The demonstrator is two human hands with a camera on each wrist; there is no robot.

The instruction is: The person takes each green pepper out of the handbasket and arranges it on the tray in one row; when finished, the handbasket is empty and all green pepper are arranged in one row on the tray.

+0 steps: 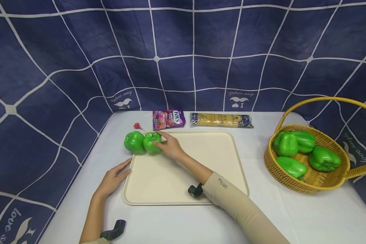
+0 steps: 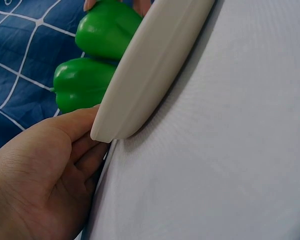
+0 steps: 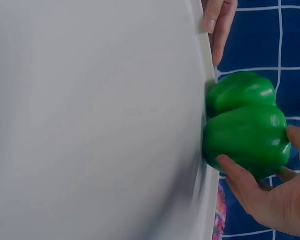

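My right hand (image 1: 170,146) grips a green pepper (image 1: 151,142) at the tray's back left corner, thumb on one side and fingers on the other. A second green pepper (image 1: 134,142) touches it on the left, by the corner. In the right wrist view my right hand (image 3: 282,200) holds the nearer pepper (image 3: 247,140) by the rim. My left hand (image 1: 113,179) touches the left rim of the cream tray (image 1: 183,176) with nearly straight fingers. The left wrist view shows this hand (image 2: 45,170) against the tray edge (image 2: 140,80), its fingertips partly hidden.
A wicker basket (image 1: 269,162) with several green peppers stands at the right, its handle raised. Behind the tray lie a purple FOX'S packet (image 1: 169,119), a pasta packet (image 1: 221,120) and a small red item (image 1: 137,125). Blue checked cloth (image 1: 177,40) hangs behind the table.
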